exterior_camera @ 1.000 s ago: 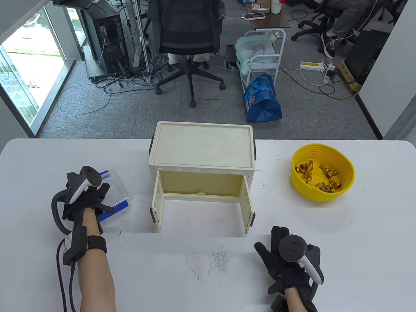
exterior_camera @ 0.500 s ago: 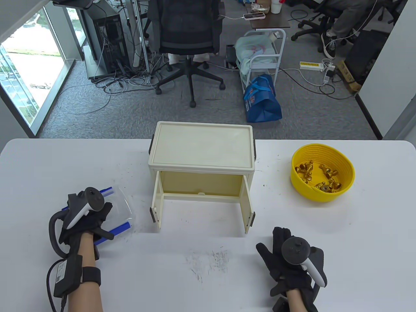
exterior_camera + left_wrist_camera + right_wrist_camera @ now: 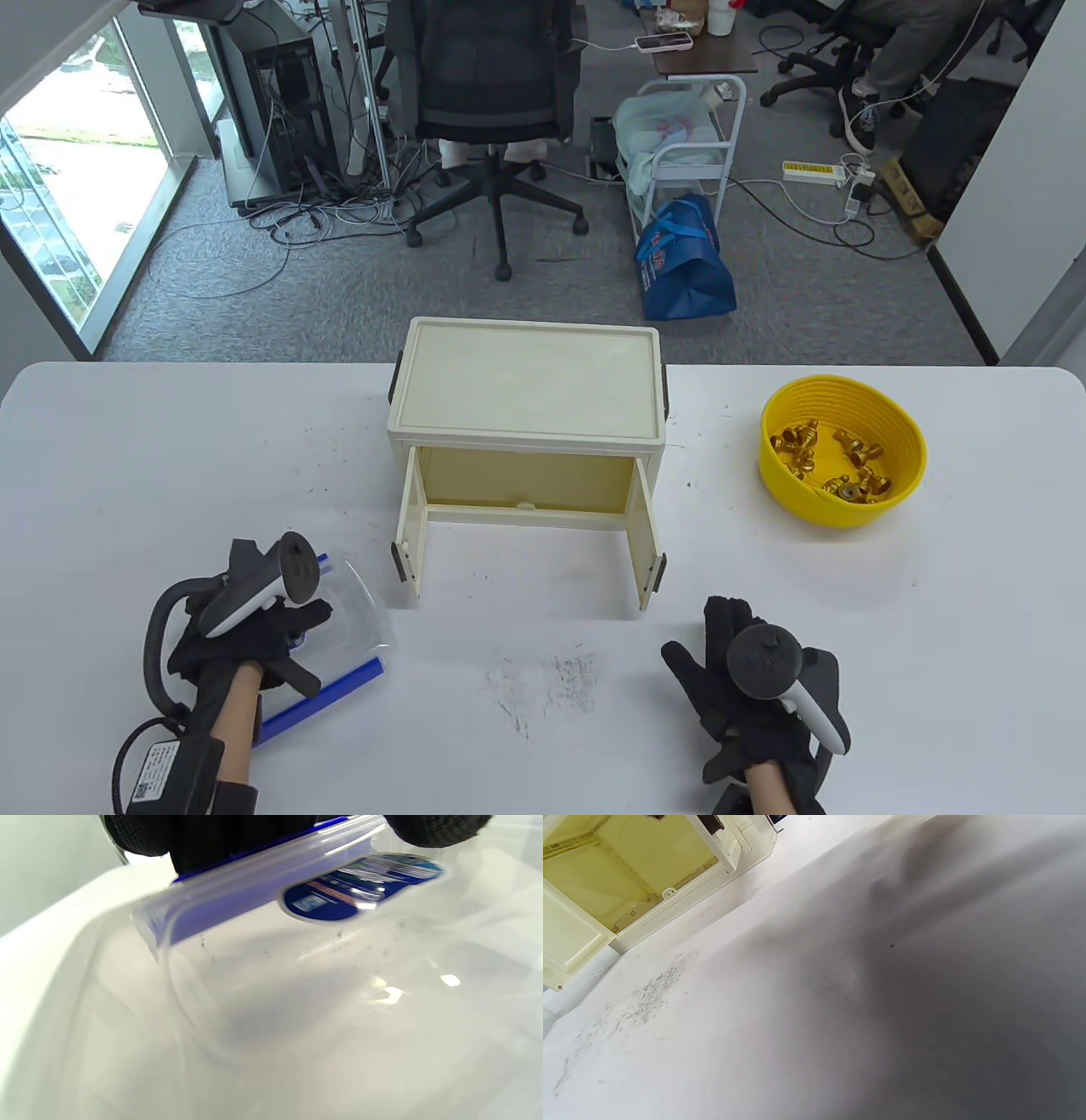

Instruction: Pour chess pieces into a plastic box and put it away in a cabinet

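On the table: one cream cabinet at the middle of the far edge, both doors swung open, nothing visible inside. One yellow bowl near the far right corner, holding a heap of gold chess pieces, too tangled to count. One clear plastic box with blue clips near the front left corner, no pieces inside. Left hand grip grasping the box by a blue-clipped edge. Right hand near the front edge, grip released, fingers spread.
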Demonstrator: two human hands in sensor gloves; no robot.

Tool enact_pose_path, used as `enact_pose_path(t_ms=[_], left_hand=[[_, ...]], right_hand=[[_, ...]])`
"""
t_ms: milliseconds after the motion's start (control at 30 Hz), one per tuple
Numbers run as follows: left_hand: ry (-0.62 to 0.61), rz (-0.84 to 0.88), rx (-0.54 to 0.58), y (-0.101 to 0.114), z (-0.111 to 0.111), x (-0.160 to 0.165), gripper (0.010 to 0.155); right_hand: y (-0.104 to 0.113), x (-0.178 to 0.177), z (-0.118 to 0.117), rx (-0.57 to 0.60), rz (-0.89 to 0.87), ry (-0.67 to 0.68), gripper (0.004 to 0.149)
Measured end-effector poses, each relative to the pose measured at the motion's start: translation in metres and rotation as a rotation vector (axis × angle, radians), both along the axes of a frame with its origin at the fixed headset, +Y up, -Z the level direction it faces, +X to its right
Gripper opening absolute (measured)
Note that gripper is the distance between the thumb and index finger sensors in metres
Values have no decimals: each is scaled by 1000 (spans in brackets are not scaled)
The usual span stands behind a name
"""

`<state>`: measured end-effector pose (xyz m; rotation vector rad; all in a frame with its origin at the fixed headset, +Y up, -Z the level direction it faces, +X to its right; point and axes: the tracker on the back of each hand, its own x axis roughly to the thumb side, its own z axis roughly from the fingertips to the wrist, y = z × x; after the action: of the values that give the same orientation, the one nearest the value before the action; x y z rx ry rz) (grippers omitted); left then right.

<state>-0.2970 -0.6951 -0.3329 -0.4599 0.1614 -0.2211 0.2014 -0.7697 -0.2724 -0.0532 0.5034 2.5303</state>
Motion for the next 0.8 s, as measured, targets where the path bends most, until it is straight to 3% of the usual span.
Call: enact_pose_path(t_ms=[233,500,600,800], left_hand=[[-98,38,-85,-3,8,20,88],[-142,429,-247,-33,17,46,89],[-75,545,-231,-42,23,58,87],[-7,527,-158,-41,33,81,90]], right_hand=[[0,0,0,-4,-5,1,84],[1,-1,0,-9,-6,-3,84],[1,-2,0,-13,3,1,84],[1,-3,0,-25,11,7,84]])
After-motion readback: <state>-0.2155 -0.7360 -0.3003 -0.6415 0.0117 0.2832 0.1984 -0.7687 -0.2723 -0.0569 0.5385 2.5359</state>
